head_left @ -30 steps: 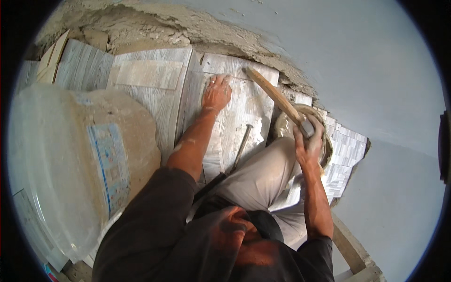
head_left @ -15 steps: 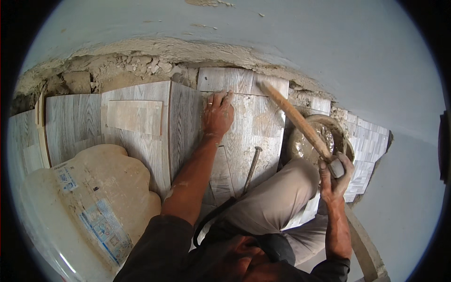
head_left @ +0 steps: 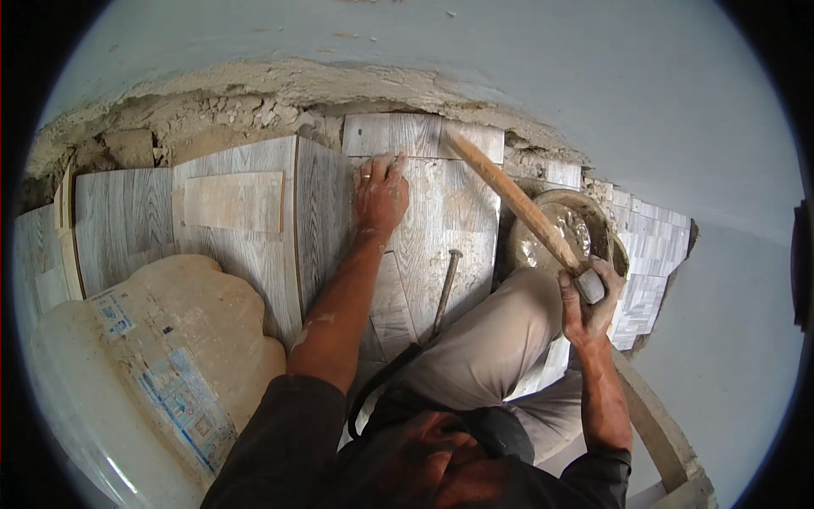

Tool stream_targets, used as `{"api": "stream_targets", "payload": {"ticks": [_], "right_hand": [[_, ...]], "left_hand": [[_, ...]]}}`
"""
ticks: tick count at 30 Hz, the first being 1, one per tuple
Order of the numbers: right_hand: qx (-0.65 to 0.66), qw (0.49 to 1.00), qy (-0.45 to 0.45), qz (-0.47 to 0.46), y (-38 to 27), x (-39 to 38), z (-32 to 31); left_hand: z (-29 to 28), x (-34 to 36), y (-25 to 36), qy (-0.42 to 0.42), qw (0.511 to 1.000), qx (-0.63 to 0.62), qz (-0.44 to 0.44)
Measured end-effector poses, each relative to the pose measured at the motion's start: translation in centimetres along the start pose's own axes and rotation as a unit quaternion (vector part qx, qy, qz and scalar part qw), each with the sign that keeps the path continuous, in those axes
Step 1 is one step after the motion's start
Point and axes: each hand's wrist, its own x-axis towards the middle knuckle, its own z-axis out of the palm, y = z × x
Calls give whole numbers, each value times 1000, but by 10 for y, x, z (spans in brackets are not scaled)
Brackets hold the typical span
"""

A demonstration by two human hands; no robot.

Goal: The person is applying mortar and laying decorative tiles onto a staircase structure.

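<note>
My left hand (head_left: 381, 197) lies on the wood-grain tiles, fingers stretched toward the seam before a narrow tile strip (head_left: 381, 134) along the wall. My right hand (head_left: 597, 301) is wrapped round the grey head of a hammer (head_left: 527, 212). The hammer's wooden handle slants away to the left, its far end over the strip; whether it touches cannot be made out. Beneath the handle is a large tile (head_left: 449, 204) smeared with mortar. A bucket (head_left: 617, 233) with wet, shiny contents stands beside my right hand and knee.
A large cream plastic container (head_left: 182, 339) stands at the left. More wood-look tiles (head_left: 127, 212) lie behind it. A thin metal rod (head_left: 447, 288) with a dark end rests near my leg. Rubble (head_left: 254, 113) fills the gap under the grey wall (head_left: 593, 76). A beam (head_left: 657, 424) lies lower right.
The whole view has shifted slightly, so things appear further left and higher. The hammer and my right hand have moved slightly forward; my left hand stays on the tiles.
</note>
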Motion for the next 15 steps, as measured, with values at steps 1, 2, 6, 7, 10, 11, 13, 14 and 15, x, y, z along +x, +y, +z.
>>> {"api": "stream_targets", "payload": {"ticks": [1,2,6,7,10,11,13,14,15], "right_hand": [[11,1000,15,-20,-3,-1,1],[11,999,-6,-36,-6,2,4],[23,999,-26,21,-13,15,14],[25,999,-26,17,-13,16,15],[62,988,-90,107,-15,16,24],[62,989,-90,104,-16,22,25],[38,999,-30,23,-20,30,24],[55,998,-19,39,-21,27,23],[55,998,-21,39,-25,27,23]], "left_hand": [[-1,1,0,2,1000,-2,3],[0,2,0,4,1000,0,2],[6,-1,0,13,1000,-22,7],[8,0,0,10,999,-33,2],[6,1,2,10,998,-56,-6],[6,0,1,13,998,-55,-7],[6,-1,-2,13,998,-59,-24],[4,-1,-1,13,998,-60,-26],[3,1,1,22,998,-48,-45]]}}
